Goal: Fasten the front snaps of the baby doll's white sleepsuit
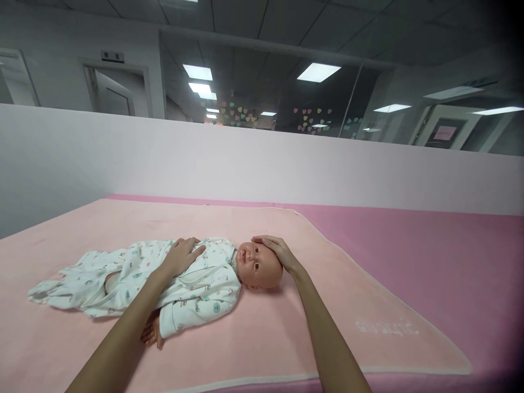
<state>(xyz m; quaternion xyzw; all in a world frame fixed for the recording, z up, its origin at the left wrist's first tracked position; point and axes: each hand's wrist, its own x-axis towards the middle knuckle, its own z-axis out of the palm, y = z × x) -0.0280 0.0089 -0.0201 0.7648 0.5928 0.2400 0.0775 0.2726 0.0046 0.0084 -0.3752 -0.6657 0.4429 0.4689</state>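
A baby doll [262, 267] lies on its back, its head to the right and its legs to the left. It wears a white sleepsuit [204, 295] with small coloured prints. My left hand [183, 256] rests flat on the doll's belly, fingers stretched out. Against the top of the doll's head lies my right hand [280, 251], its fingers extended along the far side of the forehead. One doll hand [152, 330] shows at the sleeve end, partly behind my left forearm. Neither of my hands is wrapped round anything.
Under the doll is a peach blanket [327, 305] with a pale edge, spread over a pink surface [409, 245]. A white partition [262, 164] runs along the back. Beyond it are a door [114, 95] and a window with heart stickers [239, 113].
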